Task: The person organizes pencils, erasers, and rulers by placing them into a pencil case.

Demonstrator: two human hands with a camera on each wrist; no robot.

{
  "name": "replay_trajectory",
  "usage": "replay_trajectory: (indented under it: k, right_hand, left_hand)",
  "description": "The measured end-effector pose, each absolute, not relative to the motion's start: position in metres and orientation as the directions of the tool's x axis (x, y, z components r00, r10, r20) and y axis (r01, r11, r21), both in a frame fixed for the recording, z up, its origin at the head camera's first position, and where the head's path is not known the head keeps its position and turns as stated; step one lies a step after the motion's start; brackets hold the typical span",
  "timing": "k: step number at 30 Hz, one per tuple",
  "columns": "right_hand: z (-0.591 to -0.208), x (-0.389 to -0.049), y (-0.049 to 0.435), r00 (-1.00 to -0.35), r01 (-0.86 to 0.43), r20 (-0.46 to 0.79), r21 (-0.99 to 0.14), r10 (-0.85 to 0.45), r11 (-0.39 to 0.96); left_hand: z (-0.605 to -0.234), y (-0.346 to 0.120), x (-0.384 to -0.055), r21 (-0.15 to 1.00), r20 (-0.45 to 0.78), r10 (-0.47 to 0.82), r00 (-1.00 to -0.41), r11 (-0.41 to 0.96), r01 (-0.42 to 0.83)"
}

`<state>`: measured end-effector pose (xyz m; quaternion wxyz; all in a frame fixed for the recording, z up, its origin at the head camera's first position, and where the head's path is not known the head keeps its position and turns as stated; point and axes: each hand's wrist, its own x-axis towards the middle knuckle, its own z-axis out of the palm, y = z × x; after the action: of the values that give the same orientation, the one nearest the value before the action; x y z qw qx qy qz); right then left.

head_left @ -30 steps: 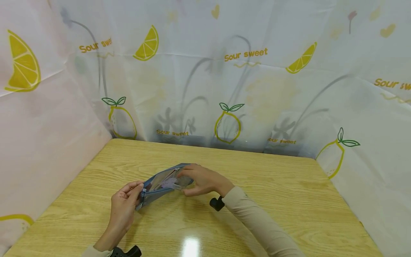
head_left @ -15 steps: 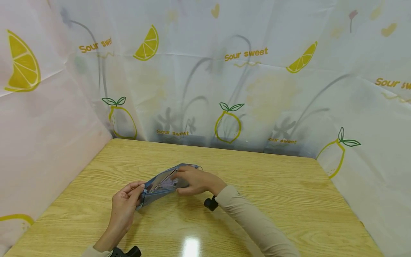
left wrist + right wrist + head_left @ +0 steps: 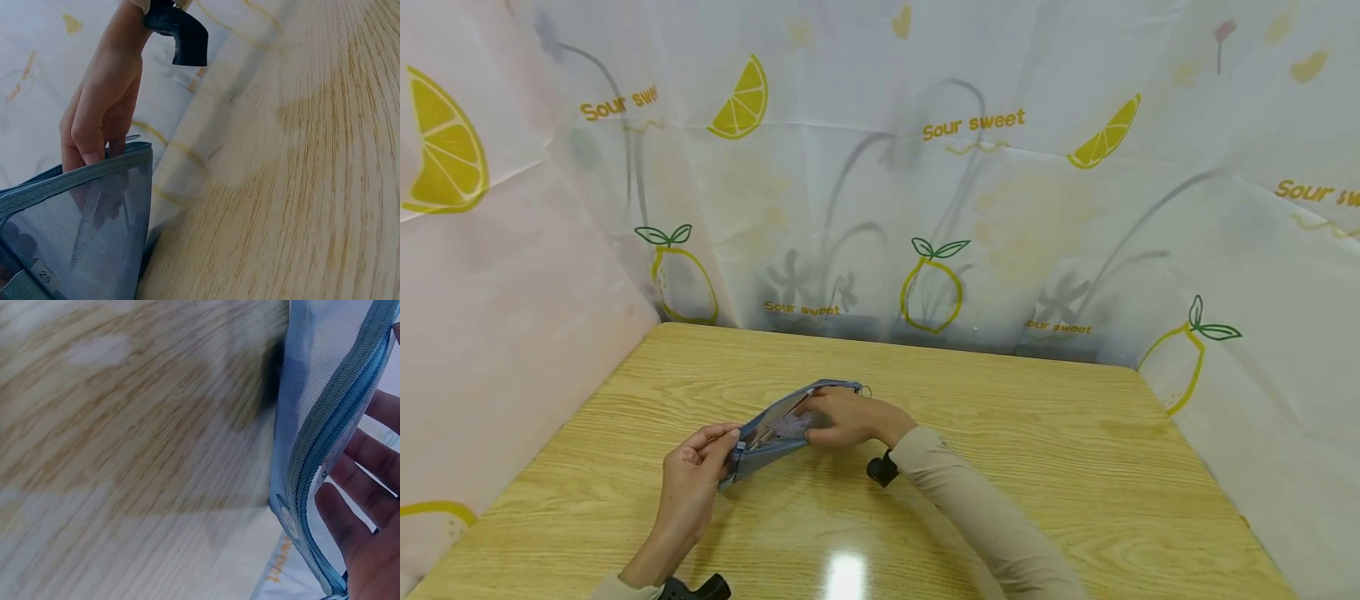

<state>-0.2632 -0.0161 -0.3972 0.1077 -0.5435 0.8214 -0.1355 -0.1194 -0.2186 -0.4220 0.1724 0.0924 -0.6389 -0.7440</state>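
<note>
A blue zip pouch with mesh sides stands on the table, its zip drawn back and its mouth facing up. My left hand pinches the pouch's left end between thumb and fingers. My right hand reaches down through the mouth near the far end. In the right wrist view the fingers of my right hand look loosely spread behind the zip edge, gripping nothing that shows. Inside lies a pale purple item of unclear kind; the left wrist view shows the mesh side.
The wood-grain table extends around the pouch. A white curtain with printed lemons encloses its back and sides. A small tag marked 25 sits on the pouch. Black wrist cameras jut out below the hands.
My right hand has moved left and deeper into the pouch. A clear item seen near its fingers a second ago no longer shows outside. My left hand keeps its hold.
</note>
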Motion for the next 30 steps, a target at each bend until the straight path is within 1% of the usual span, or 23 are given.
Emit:
replay_trajectory:
  k: [6,13,17,23,30]
  right_hand:
    - [-0.399,-0.267,-0.017,-0.387,-0.854,-0.032,-0.365,-0.921,0.372]
    - [-0.404,-0.266,-0.011,-0.413,-0.829,-0.035,-0.4,-0.91,0.391]
    - [-0.405,-0.266,-0.007,-0.412,-0.843,-0.005,-0.377,-0.911,0.384]
    - [-0.404,-0.263,0.001,-0.398,-0.876,0.063,-0.321,-0.915,0.359]
    - [-0.399,-0.256,0.015,-0.362,-0.914,0.11,-0.237,-0.925,0.33]
  left_hand:
    - [-0.422,-0.218,-0.121,0.983,0.08,-0.367,-0.927,-0.128,0.135]
    - [-0.422,-0.216,-0.123,0.983,0.086,-0.36,-0.929,-0.123,0.139]
    - [-0.422,-0.215,-0.124,0.98,0.116,-0.362,-0.925,-0.108,0.165]
    - [-0.423,-0.214,-0.129,0.977,0.128,-0.378,-0.917,-0.111,0.182]
    - [-0.425,-0.213,-0.137,0.974,0.178,-0.33,-0.927,-0.073,0.213]
